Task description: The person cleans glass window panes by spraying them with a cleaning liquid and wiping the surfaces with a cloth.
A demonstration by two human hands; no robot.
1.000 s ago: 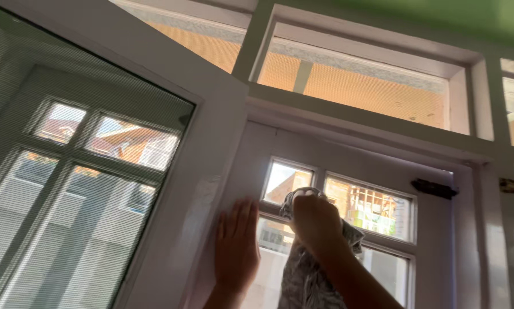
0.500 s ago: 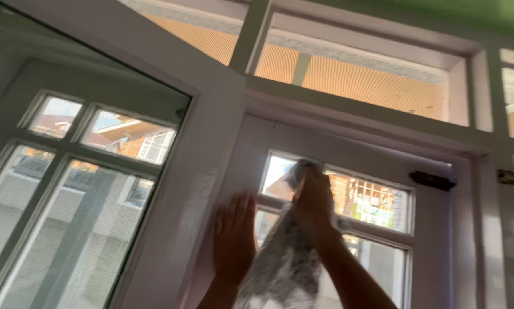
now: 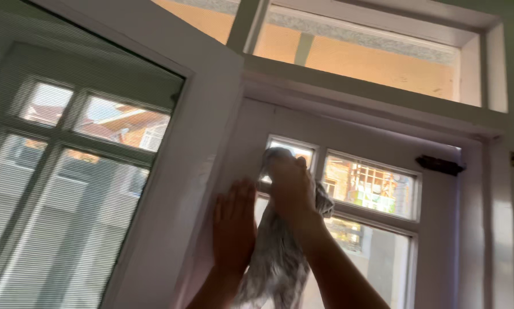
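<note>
White window frame (image 3: 348,123); left hand (image 3: 234,224) flat, fingers spread; right hand (image 3: 291,186) clutches grey cloth (image 3: 277,257) against pane.

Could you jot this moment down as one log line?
right hand: presses cloth on small pane | left hand: flat on white frame

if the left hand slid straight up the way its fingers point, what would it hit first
Probably the cloth bunched under the right hand; the left hand lies flat on the white window frame, fingers angled towards it.

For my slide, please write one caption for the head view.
Right hand presses a grey patterned cloth on a white window frame; left hand lies flat beside it.
</note>
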